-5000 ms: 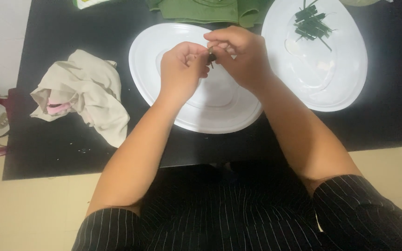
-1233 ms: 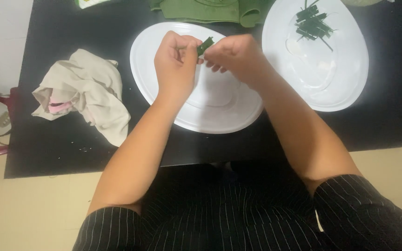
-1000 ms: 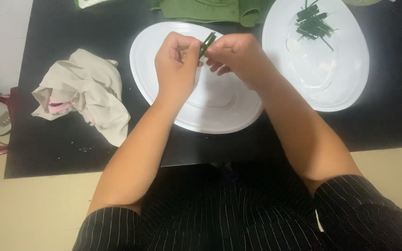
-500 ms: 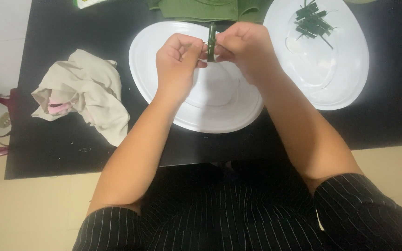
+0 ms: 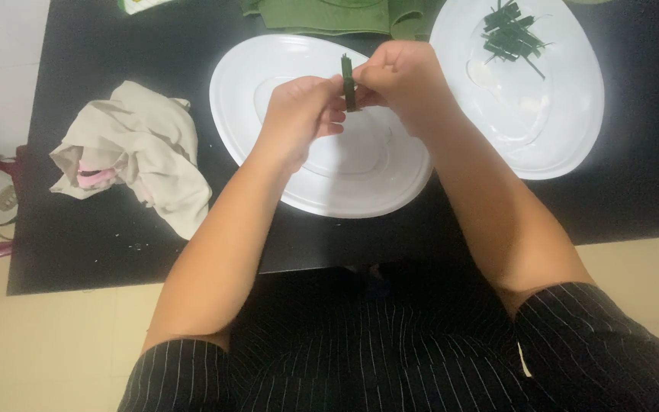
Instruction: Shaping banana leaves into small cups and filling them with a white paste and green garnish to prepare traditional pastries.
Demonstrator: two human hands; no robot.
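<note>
Above white plate (image 5: 268, 152), left hand (image 5: 295, 114), right hand (image 5: 402, 76) pinching perhaps folded leaf strip (image 5: 348, 72), crumpled cloth (image 5: 135, 149) leftward.

A narrow dark green leaf strip (image 5: 348, 78) stands nearly upright, pinched between the fingertips of the left hand (image 5: 299, 114) and the right hand (image 5: 402, 80). Its squared-off top end pokes up above the fingers, over the white oval plate (image 5: 268, 164).
</note>
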